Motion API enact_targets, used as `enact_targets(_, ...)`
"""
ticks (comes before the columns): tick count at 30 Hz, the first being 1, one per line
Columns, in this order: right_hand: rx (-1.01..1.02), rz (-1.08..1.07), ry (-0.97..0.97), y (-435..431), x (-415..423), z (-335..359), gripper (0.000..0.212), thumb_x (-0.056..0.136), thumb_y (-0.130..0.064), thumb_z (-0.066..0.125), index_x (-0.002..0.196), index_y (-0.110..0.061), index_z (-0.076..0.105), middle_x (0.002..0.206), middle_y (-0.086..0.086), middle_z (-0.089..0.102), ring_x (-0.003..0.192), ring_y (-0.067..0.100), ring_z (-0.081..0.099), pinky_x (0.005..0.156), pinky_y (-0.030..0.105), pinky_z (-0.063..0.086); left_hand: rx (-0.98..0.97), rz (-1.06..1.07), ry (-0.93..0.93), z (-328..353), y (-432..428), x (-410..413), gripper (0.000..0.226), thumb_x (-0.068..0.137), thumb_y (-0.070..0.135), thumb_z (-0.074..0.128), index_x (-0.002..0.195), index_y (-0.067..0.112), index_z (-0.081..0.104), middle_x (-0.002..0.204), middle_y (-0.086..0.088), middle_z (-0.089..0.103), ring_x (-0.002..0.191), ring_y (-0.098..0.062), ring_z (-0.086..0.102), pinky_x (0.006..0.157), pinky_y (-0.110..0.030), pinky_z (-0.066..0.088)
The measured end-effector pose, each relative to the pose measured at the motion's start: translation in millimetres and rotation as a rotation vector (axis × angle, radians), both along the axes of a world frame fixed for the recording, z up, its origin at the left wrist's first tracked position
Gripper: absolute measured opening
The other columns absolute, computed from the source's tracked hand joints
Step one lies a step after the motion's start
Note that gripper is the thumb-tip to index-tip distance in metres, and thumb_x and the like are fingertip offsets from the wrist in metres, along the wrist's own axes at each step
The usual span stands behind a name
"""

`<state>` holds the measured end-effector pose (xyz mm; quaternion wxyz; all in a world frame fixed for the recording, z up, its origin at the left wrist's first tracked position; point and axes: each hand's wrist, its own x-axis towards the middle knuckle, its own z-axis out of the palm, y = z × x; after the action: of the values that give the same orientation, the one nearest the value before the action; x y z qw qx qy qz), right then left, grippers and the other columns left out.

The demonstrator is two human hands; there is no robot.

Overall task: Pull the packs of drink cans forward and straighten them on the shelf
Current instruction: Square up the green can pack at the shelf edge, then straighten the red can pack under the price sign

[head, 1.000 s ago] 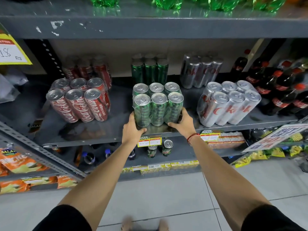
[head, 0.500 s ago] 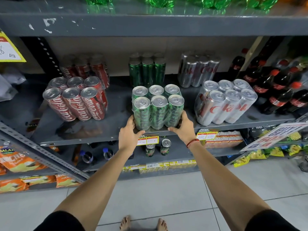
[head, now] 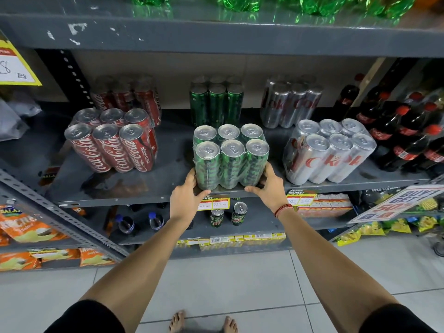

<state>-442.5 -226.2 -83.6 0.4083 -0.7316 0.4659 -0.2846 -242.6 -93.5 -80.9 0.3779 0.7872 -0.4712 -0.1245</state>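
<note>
A shrink-wrapped pack of green cans (head: 231,162) stands at the front edge of the grey shelf (head: 144,191). My left hand (head: 186,199) grips its lower left corner and my right hand (head: 269,186) grips its lower right corner. A red cola pack (head: 113,146) stands to the left, set back from the edge. A silver cola pack (head: 329,153) stands to the right, slightly turned. Behind them, further back, are a second red pack (head: 129,98), a second green pack (head: 216,102) and a second silver pack (head: 292,102).
Dark cola bottles (head: 408,131) crowd the shelf's right end. Price tags (head: 213,204) hang on the shelf lip. Loose green cans (head: 228,215) and bottles stand on the shelf below. Snack bags (head: 26,227) fill the left rack. A sale sign (head: 396,203) leans at right.
Both hands have drawn the green pack forward to the shelf's front edge. The other packs have not moved.
</note>
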Motion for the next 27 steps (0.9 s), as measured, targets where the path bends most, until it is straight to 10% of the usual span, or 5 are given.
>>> enact_targets(7, 0.077, -0.052, -0.077, 8.4, 2.7, -1.0, 0.073, 0.067, -0.007, 0.082, 0.129, -0.014, 0.045, 0.122, 0.009, 0.061, 0.112, 0.024, 0.059, 0.101, 0.043, 0.048, -0.014, -0.035, 0.074, 2.4, -0.2, 4.6, 0.076, 0.075, 0.024, 0.077, 0.139, 0.014, 0.038, 0.121, -0.007, 0.068, 0.113, -0.024, 0.063, 0.093, -0.044, 0.052)
enact_targets(15, -0.125, -0.673, -0.284, 96.8, 55.0, -28.5, 0.024, 0.079, -0.006, 0.071, 0.097, 0.002, 0.057, 0.109, 0.027, 0.046, 0.103, 0.036, 0.049, 0.085, 0.022, 0.039, -0.099, 0.139, 0.263, 17.9, 35.6, 64.0, 0.036, 0.082, 0.019, 0.07, 0.115, 0.008, 0.061, 0.111, -0.008, 0.07, 0.1, -0.017, 0.066, 0.089, -0.023, 0.048)
enact_targets(19, -0.114, -0.342, -0.249, 140.2, 114.4, -31.0, 0.01, 0.086, -0.013, 0.065, 0.088, -0.008, 0.056, 0.091, 0.007, 0.049, 0.089, 0.034, 0.051, 0.078, 0.028, 0.045, -0.192, 0.457, 0.229, 19.5, 73.4, 126.7, 0.023, 0.081, 0.008, 0.067, 0.103, 0.006, 0.065, 0.098, -0.014, 0.072, 0.093, -0.028, 0.068, 0.081, -0.025, 0.046)
enact_targets(27, 0.251, 0.101, -0.097, 105.6, 257.5, 38.8, 0.098, 0.069, -0.021, 0.082, 0.145, -0.003, 0.023, 0.144, 0.019, 0.039, 0.134, 0.029, 0.039, 0.112, 0.04, 0.032, 0.081, 0.398, 0.408, 31.1, 84.7, 250.7, 0.098, 0.076, 0.013, 0.076, 0.15, 0.011, 0.013, 0.152, -0.011, 0.035, 0.137, -0.028, 0.038, 0.111, -0.043, 0.034)
